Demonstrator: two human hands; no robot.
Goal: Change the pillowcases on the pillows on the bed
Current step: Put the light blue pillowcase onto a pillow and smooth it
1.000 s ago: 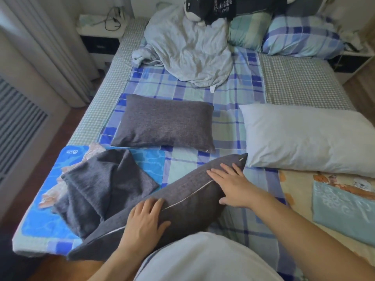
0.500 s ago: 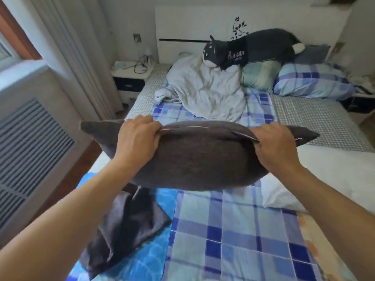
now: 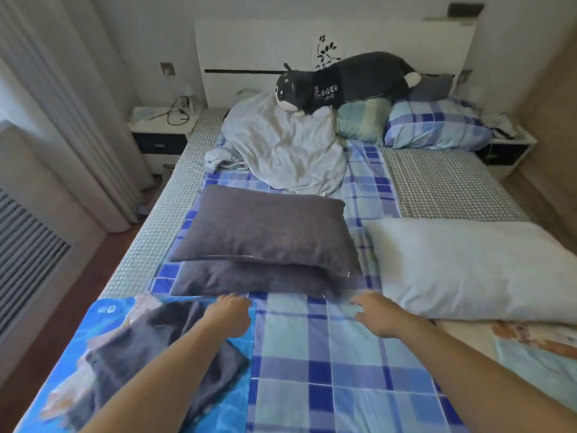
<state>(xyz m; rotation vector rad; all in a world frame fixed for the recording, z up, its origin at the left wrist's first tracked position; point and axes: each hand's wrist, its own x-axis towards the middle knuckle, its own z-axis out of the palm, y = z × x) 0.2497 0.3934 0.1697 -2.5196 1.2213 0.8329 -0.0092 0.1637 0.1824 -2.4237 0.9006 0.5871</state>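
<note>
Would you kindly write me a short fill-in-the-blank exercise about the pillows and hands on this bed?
1. The top grey pillow lies on another ____ pillow.
2. The bare pillow beside them is ____.
3. Both the left hand and the right hand hold ____.
4. The plush toy lies by the ____.

Missing words: grey; white; nothing; headboard

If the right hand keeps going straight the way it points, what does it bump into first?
Probably the lower grey pillow, under the upper grey pillow. The right hand points toward its near corner, though depth is unclear.
</note>
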